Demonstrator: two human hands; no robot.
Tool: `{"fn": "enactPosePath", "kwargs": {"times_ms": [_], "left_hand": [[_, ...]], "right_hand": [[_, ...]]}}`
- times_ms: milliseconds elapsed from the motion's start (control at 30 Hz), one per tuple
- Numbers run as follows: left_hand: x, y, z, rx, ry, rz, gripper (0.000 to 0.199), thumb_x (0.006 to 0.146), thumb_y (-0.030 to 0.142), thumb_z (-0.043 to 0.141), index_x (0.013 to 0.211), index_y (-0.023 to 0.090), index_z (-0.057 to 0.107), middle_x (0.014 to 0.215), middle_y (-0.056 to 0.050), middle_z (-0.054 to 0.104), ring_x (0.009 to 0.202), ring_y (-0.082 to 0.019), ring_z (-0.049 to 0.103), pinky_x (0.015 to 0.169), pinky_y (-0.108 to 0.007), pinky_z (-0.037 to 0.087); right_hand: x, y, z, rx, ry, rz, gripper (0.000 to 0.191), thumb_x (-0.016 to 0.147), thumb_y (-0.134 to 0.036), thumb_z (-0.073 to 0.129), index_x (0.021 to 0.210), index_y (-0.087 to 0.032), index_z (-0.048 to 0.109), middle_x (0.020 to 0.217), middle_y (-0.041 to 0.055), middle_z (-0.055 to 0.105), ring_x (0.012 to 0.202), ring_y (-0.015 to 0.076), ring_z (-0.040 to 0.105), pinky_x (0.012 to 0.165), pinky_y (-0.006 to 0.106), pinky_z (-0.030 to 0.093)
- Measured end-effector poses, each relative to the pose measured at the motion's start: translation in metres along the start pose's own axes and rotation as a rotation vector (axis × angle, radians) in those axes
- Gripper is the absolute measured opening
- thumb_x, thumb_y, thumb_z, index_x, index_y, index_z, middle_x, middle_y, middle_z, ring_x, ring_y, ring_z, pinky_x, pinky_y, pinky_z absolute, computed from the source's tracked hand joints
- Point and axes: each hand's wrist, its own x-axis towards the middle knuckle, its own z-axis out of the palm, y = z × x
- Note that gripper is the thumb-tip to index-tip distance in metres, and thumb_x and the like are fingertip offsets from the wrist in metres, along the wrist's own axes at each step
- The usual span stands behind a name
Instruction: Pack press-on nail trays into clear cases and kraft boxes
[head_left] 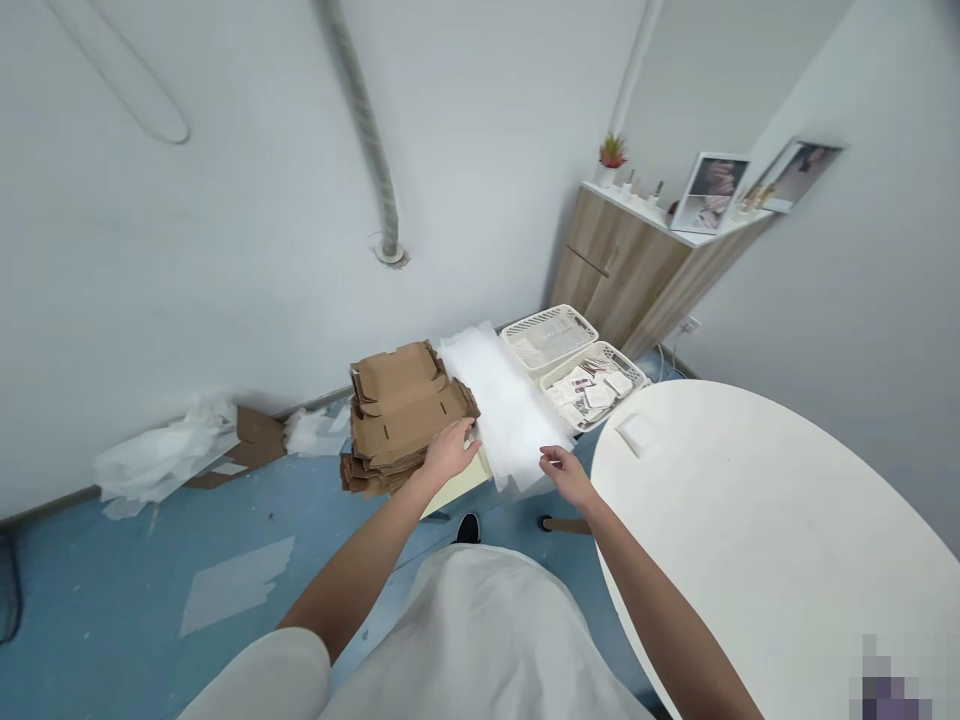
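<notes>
My left hand point(452, 452) is open at the right front edge of a stack of flat brown cardboard boxes point(409, 405), fingers apart. Whether its fingertips touch the cardboard, I cannot tell. Beside the stack lies a pile of thin white packing sheets point(510, 405). Over the right front corner of these sheets is my right hand point(568, 476), its fingers loosely bent and apart, with nothing visible in them. A small white packet point(637, 433) lies near the left edge of the round white table point(765, 520).
Behind the sheets stand two white plastic baskets, one with clear packets point(551, 335), the other with white cards point(592, 388). A wooden cabinet point(637, 265) bears picture frames and a small plant. Crumpled wrapping point(172, 450) and a loose sheet point(238, 585) lie on the blue floor.
</notes>
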Motion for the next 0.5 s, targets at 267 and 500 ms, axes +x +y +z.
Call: {"fn": "enactPosePath", "kwargs": {"times_ms": [267,500], "left_hand": [[0.007,-0.082,-0.03,0.152,-0.04,-0.127,0.057,0.068,0.049,0.057,0.113,0.016,0.048,0.113,-0.012,0.055,0.105,-0.03,0.049,0.084,-0.036,0.038],[0.003,-0.099,-0.025,0.153,-0.147,-0.123,0.048,0.066,0.043,0.062,0.105,0.018,0.052,0.103,-0.011,0.058,0.095,-0.028,0.055,0.078,-0.035,0.041]], "right_hand": [[0.071,-0.058,0.079,-0.363,-0.031,-0.155,0.037,0.072,-0.024,0.055,0.109,-0.023,0.053,0.1,0.0055,0.06,0.08,0.0171,0.058,0.074,0.031,0.043],[0.125,-0.09,0.127,-0.716,0.03,-0.207,0.04,0.071,-0.024,0.056,0.111,-0.019,0.048,0.099,0.0103,0.055,0.086,0.0226,0.054,0.071,0.032,0.04]]}}
